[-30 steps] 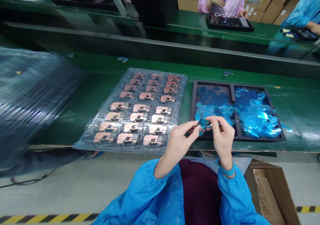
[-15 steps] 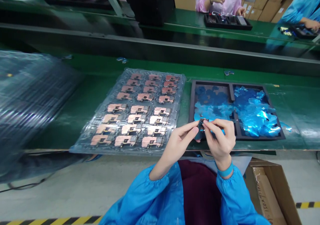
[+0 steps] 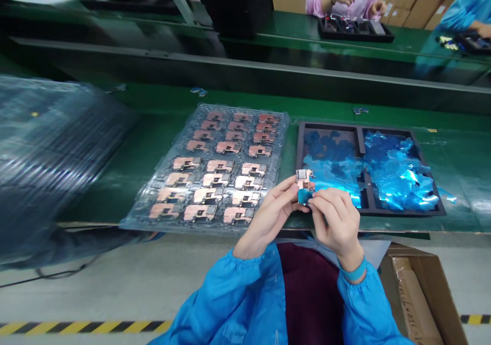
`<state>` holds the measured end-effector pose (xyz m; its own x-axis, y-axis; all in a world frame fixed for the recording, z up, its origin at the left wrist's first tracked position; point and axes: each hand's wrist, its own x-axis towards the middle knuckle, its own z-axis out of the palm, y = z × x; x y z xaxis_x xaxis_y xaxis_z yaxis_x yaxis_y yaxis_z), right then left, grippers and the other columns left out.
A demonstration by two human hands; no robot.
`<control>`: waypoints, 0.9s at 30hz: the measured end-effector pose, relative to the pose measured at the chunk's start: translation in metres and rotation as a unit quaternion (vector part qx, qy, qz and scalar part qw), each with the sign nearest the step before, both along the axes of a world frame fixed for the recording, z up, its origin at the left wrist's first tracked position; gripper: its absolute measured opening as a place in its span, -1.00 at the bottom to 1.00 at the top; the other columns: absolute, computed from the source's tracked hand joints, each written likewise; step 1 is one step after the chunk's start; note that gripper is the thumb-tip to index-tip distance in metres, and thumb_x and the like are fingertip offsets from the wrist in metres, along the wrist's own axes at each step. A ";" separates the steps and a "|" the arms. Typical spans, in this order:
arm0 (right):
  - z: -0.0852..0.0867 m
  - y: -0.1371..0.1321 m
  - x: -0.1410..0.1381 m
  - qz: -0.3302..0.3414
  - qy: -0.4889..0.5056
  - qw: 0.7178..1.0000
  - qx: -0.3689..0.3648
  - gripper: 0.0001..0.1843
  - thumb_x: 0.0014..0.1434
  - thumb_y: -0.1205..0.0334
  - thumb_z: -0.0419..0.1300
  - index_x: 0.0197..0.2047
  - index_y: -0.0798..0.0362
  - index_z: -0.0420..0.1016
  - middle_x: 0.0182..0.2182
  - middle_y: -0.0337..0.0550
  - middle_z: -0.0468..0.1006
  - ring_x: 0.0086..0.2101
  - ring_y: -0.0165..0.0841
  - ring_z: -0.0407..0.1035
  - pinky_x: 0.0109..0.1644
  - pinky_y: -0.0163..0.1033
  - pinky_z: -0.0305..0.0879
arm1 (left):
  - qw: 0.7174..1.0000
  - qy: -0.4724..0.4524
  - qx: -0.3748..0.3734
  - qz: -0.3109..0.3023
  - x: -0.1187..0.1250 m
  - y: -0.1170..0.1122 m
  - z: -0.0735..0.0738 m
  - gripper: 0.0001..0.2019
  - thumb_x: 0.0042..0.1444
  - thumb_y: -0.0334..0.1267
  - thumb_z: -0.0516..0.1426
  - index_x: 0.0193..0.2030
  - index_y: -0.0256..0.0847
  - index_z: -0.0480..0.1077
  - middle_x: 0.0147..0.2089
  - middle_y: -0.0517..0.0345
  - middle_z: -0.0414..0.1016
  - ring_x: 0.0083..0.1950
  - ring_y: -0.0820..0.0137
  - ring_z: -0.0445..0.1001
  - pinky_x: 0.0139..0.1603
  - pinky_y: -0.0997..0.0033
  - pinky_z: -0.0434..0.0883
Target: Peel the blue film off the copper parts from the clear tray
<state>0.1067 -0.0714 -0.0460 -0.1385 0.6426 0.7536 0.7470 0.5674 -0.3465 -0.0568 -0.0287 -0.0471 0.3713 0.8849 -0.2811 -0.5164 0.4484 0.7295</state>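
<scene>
My left hand (image 3: 270, 213) grips a small circuit board (image 3: 305, 177) by its left edge, fingers closed. Copper-coloured shielding and a silvery square show on the board's face. Over its lower part lies a piece of blue film (image 3: 304, 197). With thumb and forefinger together, my right hand (image 3: 337, 217) pinches the right edge of this film; whether the film still sticks to the board I cannot tell. Left of my hands, a clear plastic tray (image 3: 143, 221) holds rows of similar boards. Behind my right hand, a black divided tray (image 3: 361, 143) contains loose blue film pieces (image 3: 402, 181).
A stack of clear plastic trays (image 3: 49, 145) stands at the left. Several small boards, one of them a blue-black board (image 3: 360, 111), lie on the green bench (image 3: 322, 105). A cardboard box (image 3: 441, 294) sits below at right. Across the divider, other people work beside black bins (image 3: 236, 7).
The board has turned so its copper face shows, and the blue film across its lower part is now visible. My right fingers have moved down slightly to the film's edge. The whole view has shifted slightly.
</scene>
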 end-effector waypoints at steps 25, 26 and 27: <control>-0.017 0.025 -0.011 0.019 0.279 0.912 -0.298 -0.65 0.34 0.03 0.36 0.11 0.01 0.61 -0.04 -0.05 0.72 -0.22 -0.28 0.60 -0.26 -0.22 0.56 | 0.965 0.168 0.058 0.194 0.012 -0.004 -0.006 -0.59 0.11 -0.07 0.49 -0.04 -0.22 0.50 -0.16 0.05 0.73 -0.18 0.23 0.77 -0.16 0.33 0.73; -0.018 0.024 -0.013 0.018 0.308 0.898 -0.315 -0.69 0.32 0.01 0.38 0.01 0.02 0.64 -0.12 -0.09 0.74 -0.29 -0.32 0.59 -0.29 -0.25 0.55 | 0.964 0.168 0.063 0.195 0.013 -0.005 -0.006 -0.60 0.11 -0.08 0.49 -0.09 -0.22 0.49 -0.18 0.07 0.72 -0.18 0.24 0.77 -0.16 0.34 0.73; -0.019 0.023 -0.015 0.012 0.333 0.885 -0.324 -0.71 0.31 0.00 0.38 -0.06 0.03 0.65 -0.18 -0.11 0.75 -0.34 -0.34 0.58 -0.29 -0.26 0.56 | 0.963 0.169 0.070 0.197 0.014 -0.005 -0.006 -0.62 0.10 -0.09 0.50 -0.12 -0.21 0.48 -0.18 0.07 0.72 -0.18 0.25 0.77 -0.15 0.35 0.73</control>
<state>0.0921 -0.0482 -0.0652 0.1782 0.9730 0.1467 0.2452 0.1005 -0.9643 -0.0432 -0.0342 -0.0534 -0.0923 0.9763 -0.1955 -0.3489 0.1522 0.9247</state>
